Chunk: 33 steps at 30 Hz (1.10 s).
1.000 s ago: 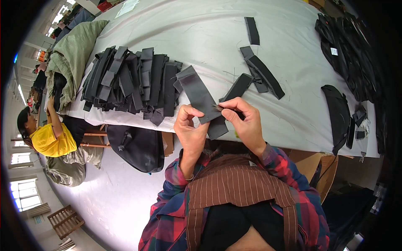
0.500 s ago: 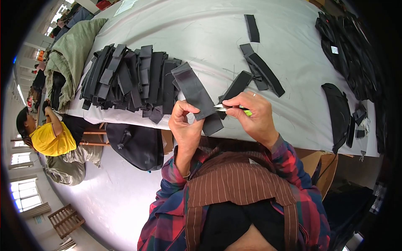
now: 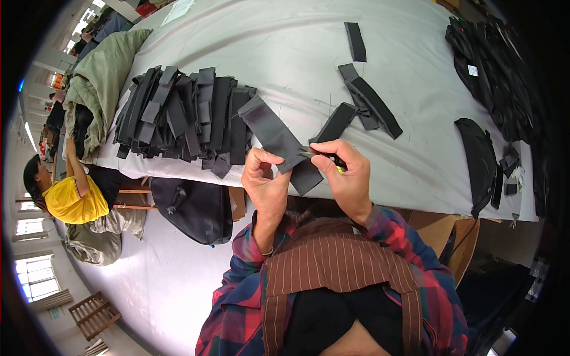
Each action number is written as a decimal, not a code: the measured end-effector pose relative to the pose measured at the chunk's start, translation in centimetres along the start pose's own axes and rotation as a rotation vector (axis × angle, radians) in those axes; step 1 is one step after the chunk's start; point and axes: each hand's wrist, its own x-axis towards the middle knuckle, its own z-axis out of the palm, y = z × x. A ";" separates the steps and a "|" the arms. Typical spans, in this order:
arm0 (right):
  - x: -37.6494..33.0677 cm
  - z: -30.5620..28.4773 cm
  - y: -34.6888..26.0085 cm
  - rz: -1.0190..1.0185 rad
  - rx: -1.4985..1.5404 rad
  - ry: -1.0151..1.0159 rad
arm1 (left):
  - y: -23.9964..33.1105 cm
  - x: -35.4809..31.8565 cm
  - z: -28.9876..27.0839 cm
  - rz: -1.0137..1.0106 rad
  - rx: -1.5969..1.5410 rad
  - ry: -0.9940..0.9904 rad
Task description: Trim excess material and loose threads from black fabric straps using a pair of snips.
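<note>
My left hand [image 3: 265, 187] pinches a black fabric strip [image 3: 268, 126] between thumb and fingers, near the table's front edge. The strip slants up and left, and another dark flap [image 3: 306, 178] hangs below it. In my right hand [image 3: 349, 181] is a small pair of thread snips [image 3: 306, 152] with a yellow-green part on the handle. Their metal tips touch or nearly touch the strip's right edge; the fingers hide most of the handle. Just beyond lies a black strip [image 3: 336, 121] on the table.
A pile of black strips [image 3: 178, 113] lies to the left, with more loose strips [image 3: 375, 107] beyond my right hand. Black bags [image 3: 493, 77] lie at the right. A person in yellow [image 3: 77, 196] sits at the far left, near a black bag [image 3: 193, 210] below the table edge.
My right hand has moved left and slightly down, bringing the snips' tips onto the strip's edge. The left hand has barely shifted. The person in yellow has raised an arm farther forward.
</note>
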 end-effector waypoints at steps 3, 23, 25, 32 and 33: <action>-0.3 0.3 -0.2 0.353 0.523 -0.052 | -0.1 0.0 0.0 -0.095 -0.120 0.018; 2.5 -3.7 -0.6 -0.124 -0.078 -0.375 | 0.0 0.0 -0.9 -0.186 -0.116 -0.079; 2.6 -3.8 -0.6 -0.153 -0.110 -0.378 | -0.1 0.0 -1.0 -0.188 -0.114 -0.085; 2.3 -4.7 -0.9 -0.103 -0.127 -0.340 | 0.5 0.1 -1.0 -0.163 -0.125 -0.097; 2.3 -4.8 -0.9 -0.069 -0.108 -0.314 | 0.5 0.1 -1.1 -0.164 -0.125 -0.097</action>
